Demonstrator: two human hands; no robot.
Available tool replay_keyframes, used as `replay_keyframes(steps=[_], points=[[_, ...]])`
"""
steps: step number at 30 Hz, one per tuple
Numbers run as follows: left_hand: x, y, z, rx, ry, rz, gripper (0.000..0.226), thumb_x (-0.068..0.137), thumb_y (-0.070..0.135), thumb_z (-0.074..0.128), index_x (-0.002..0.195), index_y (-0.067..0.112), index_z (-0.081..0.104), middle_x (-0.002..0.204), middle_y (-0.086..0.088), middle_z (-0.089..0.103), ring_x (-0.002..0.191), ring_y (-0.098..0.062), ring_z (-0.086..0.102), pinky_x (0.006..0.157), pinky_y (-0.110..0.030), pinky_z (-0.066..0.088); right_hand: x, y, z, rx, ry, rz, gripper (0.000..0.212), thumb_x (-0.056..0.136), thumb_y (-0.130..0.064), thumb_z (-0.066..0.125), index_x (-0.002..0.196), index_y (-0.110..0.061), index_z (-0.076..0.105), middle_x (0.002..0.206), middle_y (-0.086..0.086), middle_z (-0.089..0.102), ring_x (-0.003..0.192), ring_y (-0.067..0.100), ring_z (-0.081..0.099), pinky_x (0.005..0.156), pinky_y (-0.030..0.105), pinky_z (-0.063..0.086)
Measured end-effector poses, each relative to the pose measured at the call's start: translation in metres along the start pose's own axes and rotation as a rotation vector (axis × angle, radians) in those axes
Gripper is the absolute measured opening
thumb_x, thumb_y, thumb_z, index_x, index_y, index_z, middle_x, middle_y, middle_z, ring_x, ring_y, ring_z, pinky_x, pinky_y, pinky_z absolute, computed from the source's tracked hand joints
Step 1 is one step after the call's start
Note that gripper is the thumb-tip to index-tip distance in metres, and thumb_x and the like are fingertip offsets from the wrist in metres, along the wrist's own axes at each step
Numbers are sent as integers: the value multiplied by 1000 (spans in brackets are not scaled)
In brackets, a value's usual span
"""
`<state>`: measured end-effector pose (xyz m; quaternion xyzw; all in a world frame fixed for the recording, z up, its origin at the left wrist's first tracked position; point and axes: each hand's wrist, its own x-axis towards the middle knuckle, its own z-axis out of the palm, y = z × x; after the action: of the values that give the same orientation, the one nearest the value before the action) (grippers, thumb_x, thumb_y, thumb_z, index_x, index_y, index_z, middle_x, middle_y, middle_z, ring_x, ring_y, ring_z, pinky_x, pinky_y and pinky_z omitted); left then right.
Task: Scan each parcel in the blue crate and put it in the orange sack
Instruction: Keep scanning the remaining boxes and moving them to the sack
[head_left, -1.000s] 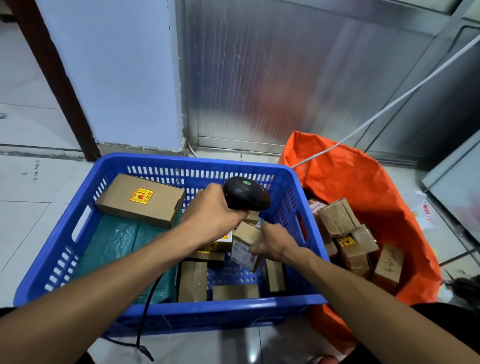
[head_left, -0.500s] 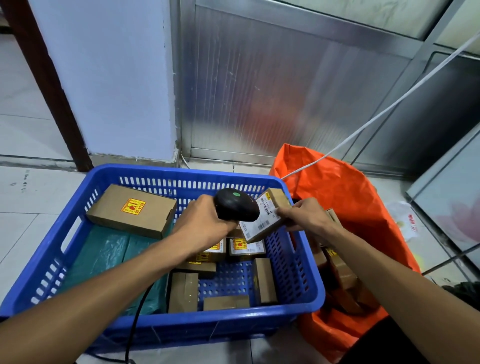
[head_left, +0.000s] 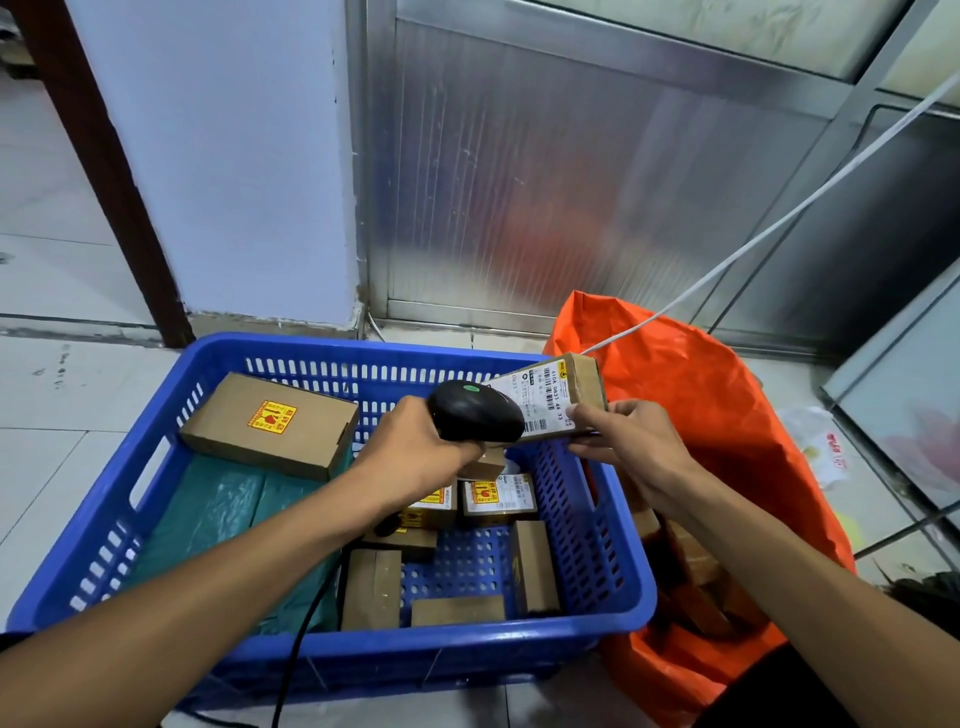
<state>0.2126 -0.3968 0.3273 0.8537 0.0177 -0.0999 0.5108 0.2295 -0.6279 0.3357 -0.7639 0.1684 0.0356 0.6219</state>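
- The left hand (head_left: 415, 447) is wrapped round the handle of a black barcode scanner (head_left: 475, 410), its fingers clamped on the grip; the scanner head, with a green dot on top, sits over the right half of the blue crate (head_left: 130, 525).
- The right hand (head_left: 626, 441) pinches a small cardboard parcel (head_left: 563, 397) by its near edge, thumb on top and fingers curled beneath.
- This parcel is held tilted above the far right corner of the crate, just beside the scanner head, its white barcode label facing up.
- The orange sack (head_left: 701, 395) stands open on the floor, touching the crate's right side; brown boxes show inside it behind the right forearm.
- Inside the crate, a large flat box with a yellow-and-red sticker (head_left: 270, 423) lies at the far left, resting on green plastic-wrapped packets (head_left: 218, 514).
- Several small brown boxes (head_left: 457, 571) lie near the right of the crate floor.
- The scanner's black cable (head_left: 301, 634) runs down over the crate's near wall.
- A white cable (head_left: 779, 218) slants across the metal panel behind the sack.
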Motion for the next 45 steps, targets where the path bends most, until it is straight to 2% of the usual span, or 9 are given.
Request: replay_keyframes(steps=[2,4,7,15,19,27,31,35,45], points=[[0,0,1,-49,-17,-25,20,78,21,78,96,14,73,70,-6,72,56,-14,64,59,-32,54,-5,-1,2,5,13,-6,11,91,-11,72,94,-3,65,102,21,75,93,28,75,74,31,63],[-1,1,1,-97,-32,-43,17,82,15,76,98,12,73,66,-5,70,50,-10,60,55,-26,49,-4,2,2,15,9,-9,44,91,-11,72,129,-3,52,106,18,72,91,28,75,74,33,63],[-2,2,2,-156,-46,-62,15,85,12,73,99,12,73,63,-3,68,48,-9,58,53,-24,48,0,8,1,49,-34,-40,81,94,-9,66,157,-35,21,121,13,66,90,28,76,78,39,63],[-1,-1,3,-154,-38,-76,13,84,14,74,96,9,73,71,-12,71,55,-15,60,61,-31,52,9,13,6,6,-111,-135,70,97,-17,54,152,-51,26,142,-4,51,108,18,68,77,42,63],[1,-3,3,-146,-29,-72,15,84,15,74,98,9,73,80,-19,74,59,-17,62,64,-33,53,13,12,12,-22,-131,-154,52,99,-20,50,146,-43,43,130,-8,57,112,13,62,73,40,63],[3,-4,5,-147,-31,-69,25,84,11,74,108,14,71,77,-12,73,55,-13,61,57,-27,50,18,15,13,-53,-224,-106,62,98,-23,52,149,-53,32,141,6,50,110,24,66,70,34,62],[5,-6,6,-148,-26,-63,24,83,10,74,106,13,72,71,-10,71,52,-13,60,57,-28,50,20,19,17,-2,-291,9,54,98,-29,55,147,-46,41,145,-2,49,115,18,64,70,37,62],[5,-8,7,-141,-8,-70,17,82,11,74,99,12,75,72,-11,73,54,-15,62,62,-33,53,17,24,18,178,-440,198,41,94,-18,42,128,-32,61,130,11,63,110,34,67,74,41,62],[8,-9,6,-177,-1,-74,2,84,12,73,86,12,74,57,-2,65,52,-12,58,60,-31,50,22,36,16,386,-520,456,42,88,-23,52,129,-17,57,108,18,64,95,38,70,74,41,63]])
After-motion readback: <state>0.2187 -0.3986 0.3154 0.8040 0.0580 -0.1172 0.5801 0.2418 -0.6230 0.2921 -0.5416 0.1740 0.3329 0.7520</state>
